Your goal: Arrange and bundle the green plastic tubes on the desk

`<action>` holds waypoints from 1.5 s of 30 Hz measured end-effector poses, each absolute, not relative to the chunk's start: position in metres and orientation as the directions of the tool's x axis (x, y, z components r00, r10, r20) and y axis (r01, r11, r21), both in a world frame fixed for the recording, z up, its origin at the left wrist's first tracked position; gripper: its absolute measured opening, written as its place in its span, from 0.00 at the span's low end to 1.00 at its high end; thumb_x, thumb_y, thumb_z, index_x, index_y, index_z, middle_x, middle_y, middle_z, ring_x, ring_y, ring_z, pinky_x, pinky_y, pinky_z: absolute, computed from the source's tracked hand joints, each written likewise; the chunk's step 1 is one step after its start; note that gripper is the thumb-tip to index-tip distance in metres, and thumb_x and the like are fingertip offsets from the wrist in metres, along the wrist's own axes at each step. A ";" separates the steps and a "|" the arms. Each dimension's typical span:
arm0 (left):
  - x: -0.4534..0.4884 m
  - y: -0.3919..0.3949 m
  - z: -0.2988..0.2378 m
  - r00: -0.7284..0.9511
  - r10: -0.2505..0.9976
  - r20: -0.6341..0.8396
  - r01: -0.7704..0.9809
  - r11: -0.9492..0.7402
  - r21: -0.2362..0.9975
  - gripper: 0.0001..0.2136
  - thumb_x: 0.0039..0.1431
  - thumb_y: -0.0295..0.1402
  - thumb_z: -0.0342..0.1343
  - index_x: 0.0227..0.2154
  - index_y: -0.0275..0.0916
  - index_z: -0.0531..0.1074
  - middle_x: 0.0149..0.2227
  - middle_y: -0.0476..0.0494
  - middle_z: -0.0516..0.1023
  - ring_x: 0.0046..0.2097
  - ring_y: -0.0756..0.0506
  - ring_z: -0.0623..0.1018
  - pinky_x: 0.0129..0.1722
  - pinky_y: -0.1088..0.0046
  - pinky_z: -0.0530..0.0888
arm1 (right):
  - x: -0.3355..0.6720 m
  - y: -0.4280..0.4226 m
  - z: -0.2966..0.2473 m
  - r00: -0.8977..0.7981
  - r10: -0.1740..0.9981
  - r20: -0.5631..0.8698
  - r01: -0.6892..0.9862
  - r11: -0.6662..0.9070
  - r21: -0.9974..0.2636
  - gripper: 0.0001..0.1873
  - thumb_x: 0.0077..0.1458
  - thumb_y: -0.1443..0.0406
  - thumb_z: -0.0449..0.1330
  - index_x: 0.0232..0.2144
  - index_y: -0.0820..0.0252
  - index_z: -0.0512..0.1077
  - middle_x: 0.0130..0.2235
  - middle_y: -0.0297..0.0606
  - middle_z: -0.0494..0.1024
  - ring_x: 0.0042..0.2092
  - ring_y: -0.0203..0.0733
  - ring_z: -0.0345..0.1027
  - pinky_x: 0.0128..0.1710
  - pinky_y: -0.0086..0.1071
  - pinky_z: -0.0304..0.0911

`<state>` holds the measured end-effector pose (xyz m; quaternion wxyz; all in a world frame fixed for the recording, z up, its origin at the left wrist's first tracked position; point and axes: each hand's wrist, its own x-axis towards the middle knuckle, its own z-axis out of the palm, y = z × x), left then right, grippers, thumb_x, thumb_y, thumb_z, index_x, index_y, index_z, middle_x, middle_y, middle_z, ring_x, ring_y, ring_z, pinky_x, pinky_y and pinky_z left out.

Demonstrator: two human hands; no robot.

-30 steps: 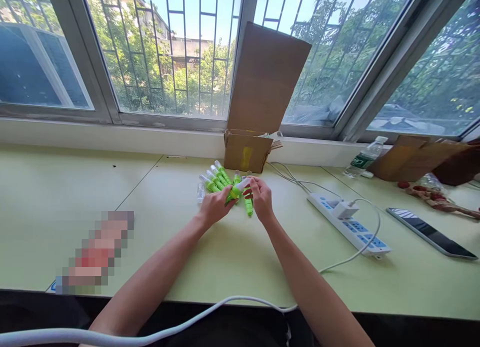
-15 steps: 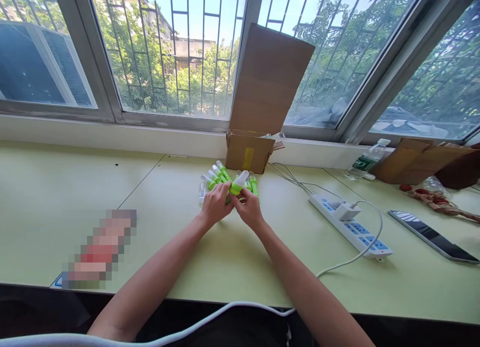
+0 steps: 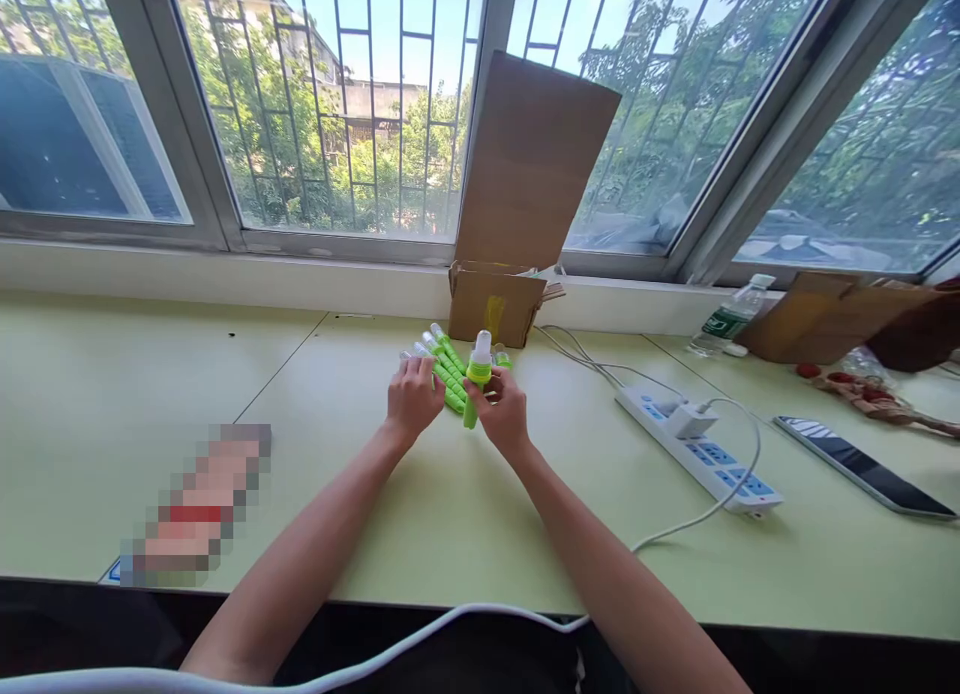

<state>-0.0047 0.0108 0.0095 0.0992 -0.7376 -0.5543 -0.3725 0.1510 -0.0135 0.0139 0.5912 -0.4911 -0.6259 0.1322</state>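
Observation:
My right hand [image 3: 501, 414] is closed around a small green spray bottle [image 3: 475, 379] with a clear cap, held upright above the pale green table [image 3: 465, 494]. My left hand [image 3: 412, 399] rests just left of it, fingers curled over a fan of several more green bottles [image 3: 442, 359] lying on the table. I cannot tell whether the left fingers grip any of them. An open cardboard box [image 3: 496, 299] with its flap raised stands right behind the bottles, against the window sill.
A white power strip [image 3: 697, 449] with a plugged charger and cables lies to the right. Farther right are a phone [image 3: 862, 466], a water bottle [image 3: 731, 316] and more cardboard [image 3: 825, 314]. A white cable [image 3: 420, 639] runs along the table's front edge.
My right hand took one green bottle from the pile and stood it upright. My left hand slid left onto the lying bottles.

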 end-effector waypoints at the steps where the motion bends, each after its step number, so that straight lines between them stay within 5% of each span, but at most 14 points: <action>1: -0.006 0.013 0.009 0.052 0.774 0.631 0.929 -0.270 0.255 0.15 0.60 0.33 0.44 0.48 0.36 0.66 0.45 0.34 0.72 0.48 0.38 0.72 0.43 0.62 0.70 | 0.152 -0.012 0.013 0.180 0.775 0.606 0.465 0.476 -0.747 0.21 0.48 0.50 0.61 0.38 0.58 0.68 0.30 0.38 0.78 0.27 0.39 0.70 0.26 0.33 0.69; 4: -0.010 0.017 0.006 -0.049 0.862 0.505 0.979 -0.060 0.197 0.16 0.59 0.35 0.47 0.48 0.34 0.66 0.45 0.30 0.71 0.49 0.34 0.71 0.43 0.58 0.70 | 0.154 -0.011 0.011 0.165 0.784 0.598 0.494 0.459 -0.738 0.20 0.49 0.50 0.61 0.37 0.58 0.68 0.29 0.38 0.78 0.27 0.39 0.69 0.26 0.33 0.68; 9: -0.017 0.021 0.003 -0.089 0.958 0.272 0.981 0.037 0.190 0.17 0.58 0.29 0.48 0.51 0.33 0.64 0.41 0.31 0.74 0.45 0.37 0.75 0.39 0.65 0.71 | 0.154 -0.012 0.010 0.171 0.766 0.620 0.515 0.467 -0.719 0.21 0.49 0.50 0.61 0.38 0.59 0.68 0.30 0.38 0.78 0.27 0.39 0.69 0.26 0.32 0.68; 13: -0.020 0.024 0.008 -0.108 0.935 0.339 0.966 0.018 0.257 0.13 0.61 0.33 0.45 0.45 0.33 0.67 0.39 0.32 0.75 0.42 0.38 0.77 0.36 0.68 0.70 | 0.156 -0.011 0.009 0.193 0.740 0.644 0.546 0.464 -0.698 0.22 0.50 0.49 0.60 0.40 0.59 0.68 0.30 0.37 0.78 0.28 0.38 0.69 0.26 0.32 0.67; 17: -0.024 0.026 0.016 -0.180 0.827 0.532 0.880 -0.106 0.463 0.15 0.63 0.41 0.44 0.40 0.36 0.71 0.36 0.34 0.76 0.35 0.40 0.77 0.32 0.69 0.68 | 0.159 -0.010 0.007 0.156 0.727 0.669 0.621 0.454 -0.638 0.23 0.50 0.50 0.60 0.42 0.58 0.69 0.32 0.38 0.78 0.29 0.39 0.70 0.29 0.33 0.67; 22: -0.026 0.026 0.023 -0.356 0.730 0.583 0.564 -0.329 0.757 0.13 0.57 0.45 0.53 0.29 0.40 0.71 0.22 0.47 0.72 0.24 0.47 0.71 0.28 0.73 0.63 | 0.161 -0.009 0.004 0.079 0.714 0.696 0.693 0.462 -0.553 0.20 0.51 0.52 0.60 0.42 0.58 0.70 0.34 0.39 0.78 0.32 0.41 0.70 0.32 0.34 0.67; 27: -0.027 0.030 0.028 -0.508 0.796 0.328 0.059 -0.348 0.936 0.16 0.55 0.47 0.54 0.21 0.40 0.64 0.14 0.55 0.60 0.17 0.52 0.63 0.20 0.76 0.61 | 0.162 -0.008 0.003 0.040 0.725 0.687 0.714 0.460 -0.527 0.20 0.50 0.53 0.60 0.42 0.58 0.71 0.34 0.39 0.78 0.32 0.41 0.70 0.33 0.33 0.66; 32: -0.028 0.031 0.033 -0.496 0.852 0.167 -0.269 -0.334 0.904 0.20 0.53 0.49 0.54 0.19 0.41 0.58 0.12 0.58 0.55 0.14 0.54 0.58 0.16 0.76 0.61 | 0.161 -0.009 0.003 0.001 0.730 0.683 0.727 0.468 -0.502 0.19 0.51 0.53 0.60 0.42 0.57 0.72 0.34 0.38 0.78 0.33 0.41 0.70 0.32 0.33 0.65; 45: -0.024 0.030 0.027 -0.335 0.914 0.228 -0.325 -0.339 0.883 0.12 0.52 0.43 0.54 0.30 0.40 0.62 0.19 0.57 0.63 0.17 0.54 0.65 0.15 0.77 0.64 | 0.155 -0.011 -0.003 -0.148 0.752 0.643 0.789 0.482 -0.382 0.16 0.52 0.57 0.61 0.43 0.55 0.73 0.37 0.40 0.79 0.38 0.46 0.72 0.35 0.36 0.65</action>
